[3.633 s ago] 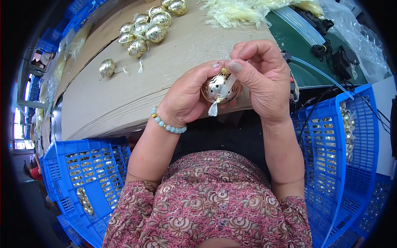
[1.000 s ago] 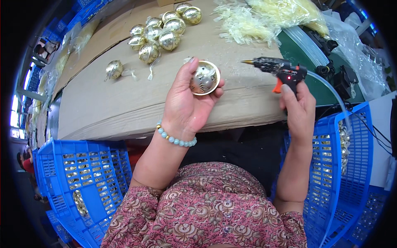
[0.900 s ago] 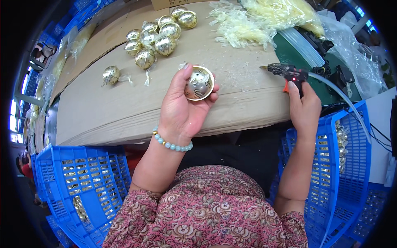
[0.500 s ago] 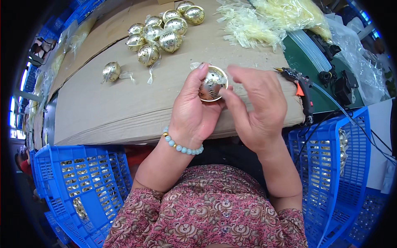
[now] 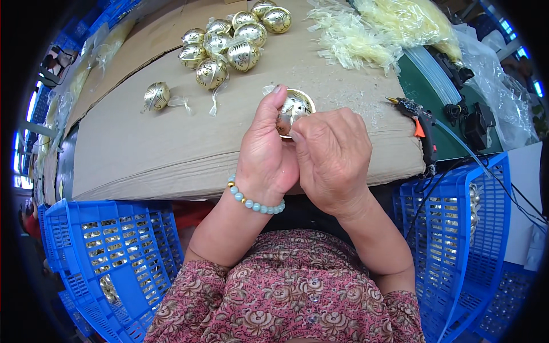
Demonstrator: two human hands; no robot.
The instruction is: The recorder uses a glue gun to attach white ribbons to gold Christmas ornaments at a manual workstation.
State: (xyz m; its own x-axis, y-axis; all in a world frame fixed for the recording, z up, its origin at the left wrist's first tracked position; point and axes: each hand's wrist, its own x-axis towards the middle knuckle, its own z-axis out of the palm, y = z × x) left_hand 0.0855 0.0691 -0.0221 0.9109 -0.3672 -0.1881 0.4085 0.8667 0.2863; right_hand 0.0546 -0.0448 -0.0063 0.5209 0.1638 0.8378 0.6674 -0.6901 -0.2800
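A shiny gold ball ornament [image 5: 296,104] with a raised rim and dark cut-out marks rests in my left hand [image 5: 263,150], whose thumb stands along its left side. My right hand [image 5: 336,159] is closed in a pinch against the ball's near right side. Whatever those fingertips may hold is hidden behind them. A bit of clear ribbon sticks out beside my left thumb. Further left on the cardboard lies a single gold ball [image 5: 156,96] with a ribbon tail, and several more gold balls [image 5: 243,56] are grouped beyond it.
Cut translucent ribbons [image 5: 349,43] are heaped at the back, beside a bag of yellowish ribbon [image 5: 409,23]. A glue gun [image 5: 420,123] lies at the cardboard's right edge. Blue crates [image 5: 123,251] with gold balls inside flank me; the right crate [image 5: 452,228] has cables above it.
My right hand has moved in to the left and its fingers have closed to a pinch against the ball. My left hand keeps its hold. The view has shifted slightly.
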